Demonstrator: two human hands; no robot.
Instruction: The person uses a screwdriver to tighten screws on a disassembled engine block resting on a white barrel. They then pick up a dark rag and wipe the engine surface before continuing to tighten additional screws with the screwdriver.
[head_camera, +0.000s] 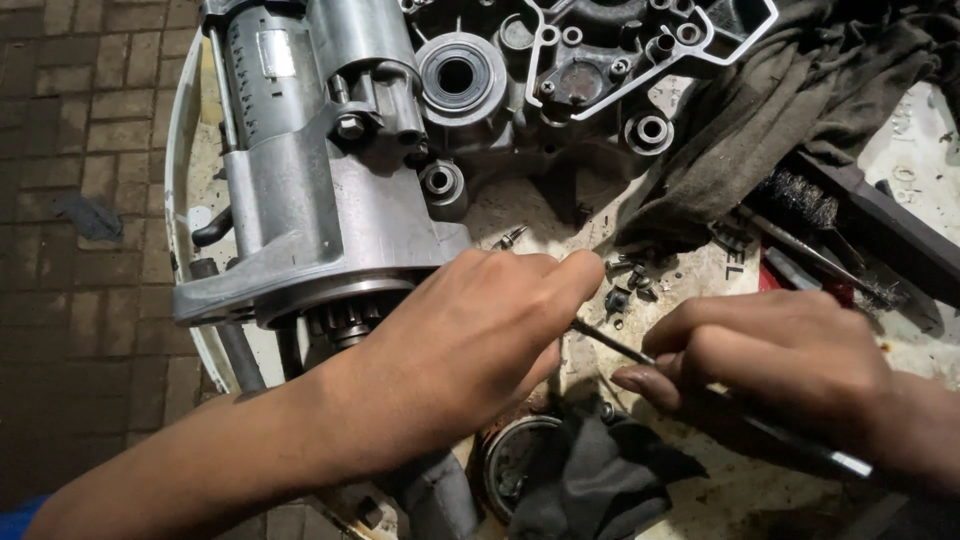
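Note:
My left hand reaches across the middle, fingers closed together, its fingertips at the tip of a thin dark metal tool. My right hand grips that tool's shaft, whose shiny end sticks out behind the wrist. What the left fingertips pinch is hidden. A grey starter motor with a small gear lies just left of and under my left hand. Small dark screws lie just beyond the fingertips.
An aluminium engine case sits at the top. A dark rag lies at the upper right beside a wire brush. Another dark cloth and a round bearing part are near the bottom. Brick paving is at the left.

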